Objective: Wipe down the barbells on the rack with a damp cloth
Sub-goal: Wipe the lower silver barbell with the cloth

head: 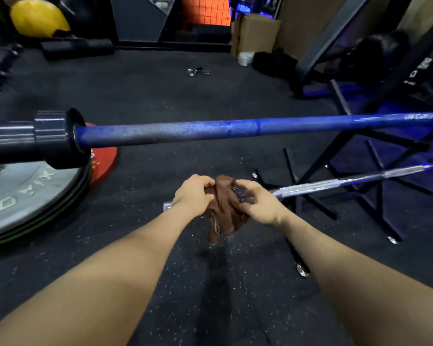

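Cloth (pixel 224 208), brown and bunched, wrapped over near end of silver barbell (pixel 335 182), low on rack (pixel 355 156) at right. Left hand (pixel 194 193) closed around cloth on left side, fingers curled and gripping fabric against bar. Right hand (pixel 259 199) closed likewise on right side, fingers pinching cloth down onto shaft. Loose tail of cloth hanging below bar, clear of floor (pixel 160 96). Two-handed hold judged to keep damp fabric tight around shaft for full contact while wiping. Bare chrome tip of bar protruding just left of left hand. Blue barbell (pixel 210 131) spanning scene farther off and higher, untouched, sleeve at left above stacked weight plates (pixel 35 196). Remaining: silver shaft toward right, then blue barbell.
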